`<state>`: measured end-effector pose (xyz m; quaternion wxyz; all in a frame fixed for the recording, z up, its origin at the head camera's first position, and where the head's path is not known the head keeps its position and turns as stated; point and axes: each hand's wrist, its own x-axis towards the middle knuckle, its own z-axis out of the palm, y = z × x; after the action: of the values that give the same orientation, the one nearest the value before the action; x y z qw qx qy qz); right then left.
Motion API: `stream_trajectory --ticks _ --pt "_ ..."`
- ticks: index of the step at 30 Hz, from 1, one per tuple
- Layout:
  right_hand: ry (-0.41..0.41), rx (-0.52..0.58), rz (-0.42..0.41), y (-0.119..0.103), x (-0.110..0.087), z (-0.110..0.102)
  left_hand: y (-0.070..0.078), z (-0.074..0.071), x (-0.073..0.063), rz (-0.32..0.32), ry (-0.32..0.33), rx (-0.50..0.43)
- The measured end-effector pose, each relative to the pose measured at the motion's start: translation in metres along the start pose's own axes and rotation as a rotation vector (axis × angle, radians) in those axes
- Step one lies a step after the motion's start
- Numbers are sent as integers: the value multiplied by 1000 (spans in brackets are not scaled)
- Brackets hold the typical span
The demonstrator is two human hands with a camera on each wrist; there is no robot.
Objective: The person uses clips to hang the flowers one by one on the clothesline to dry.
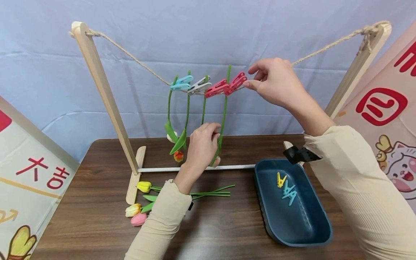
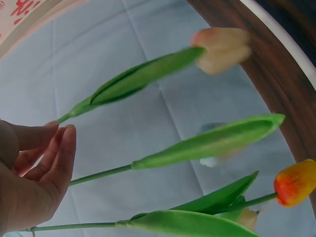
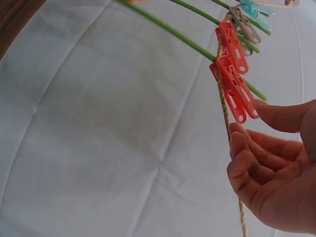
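Four green stems hang from the rope, held by a light blue clothespin (image 1: 182, 83), a grey clothespin (image 1: 199, 86) and two red clothespins (image 1: 217, 89). My left hand (image 1: 202, 146) pinches the rightmost tulip (image 2: 148, 79) by its stem, between thumb and fingertips; its pale flower head hangs free. My right hand (image 1: 276, 81) is beside the outermost red clothespin (image 3: 234, 86), which sits on the rope at that stem. In the right wrist view the thumb is at the clothespin's handle end, while the other fingers are bent loosely and apart from it.
The rope (image 1: 125, 54) sags between two wooden posts (image 1: 105, 97), with a white bar (image 1: 162, 169) low between them. Several tulips (image 1: 139, 219) lie on the table at the left. A blue basin (image 1: 292, 220) at the right holds yellow and light blue clothespins (image 1: 288, 191).
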<state>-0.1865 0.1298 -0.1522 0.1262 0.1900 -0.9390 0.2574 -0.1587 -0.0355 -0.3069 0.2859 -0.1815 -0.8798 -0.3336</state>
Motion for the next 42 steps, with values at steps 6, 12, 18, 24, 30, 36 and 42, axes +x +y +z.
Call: stream_trajectory --ticks 6,12,18,24,30,36,42 --pt "-24 45 26 14 -14 -4 2 -3 -7 -39 -19 0" --pt "-196 47 84 46 -30 0 2 -8 -15 -100 -51 0" --pt "-385 131 151 89 -42 15 -4 -9 -18 -128 -73 -9" --pt "-510 134 195 129 -60 33 -8 -10 -23 -153 -104 -12" --pt "-591 135 241 169 -82 56 -13 -11 -30 -159 -102 -14" --pt "-594 166 350 203 -107 85 -17 -12 -36 -164 -109 1" --pt "-570 122 371 224 -127 110 -20 -13 -43 -174 -130 -4"
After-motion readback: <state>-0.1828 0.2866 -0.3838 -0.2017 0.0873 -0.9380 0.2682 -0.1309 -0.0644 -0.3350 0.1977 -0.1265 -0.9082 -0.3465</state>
